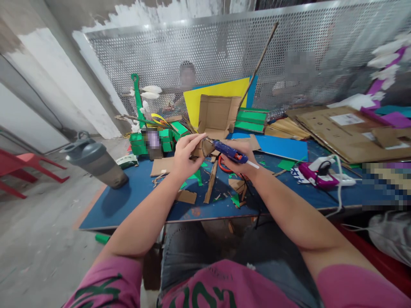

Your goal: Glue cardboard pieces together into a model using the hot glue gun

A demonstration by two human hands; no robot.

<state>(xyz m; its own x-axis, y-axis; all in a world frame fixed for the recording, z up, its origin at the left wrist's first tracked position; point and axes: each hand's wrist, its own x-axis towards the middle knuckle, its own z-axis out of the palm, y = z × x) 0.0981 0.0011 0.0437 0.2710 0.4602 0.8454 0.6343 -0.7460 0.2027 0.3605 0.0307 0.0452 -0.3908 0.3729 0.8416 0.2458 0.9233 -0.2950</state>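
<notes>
Pinching a cardboard piece (pixel 204 149) between thumb and fingertips, the left hand (pixel 184 158) is held above the blue table (pixel 128 192), near its middle. A glue gun (pixel 229 152) is gripped in the curled fingers of the right hand (pixel 240 169), with its nozzle at the piece. Gluing seems to be midway: cut scraps (pixel 212 182) are strewn below, a green model (pixel 168 137) is stood behind, and the piece is not yet joined to anything.
</notes>
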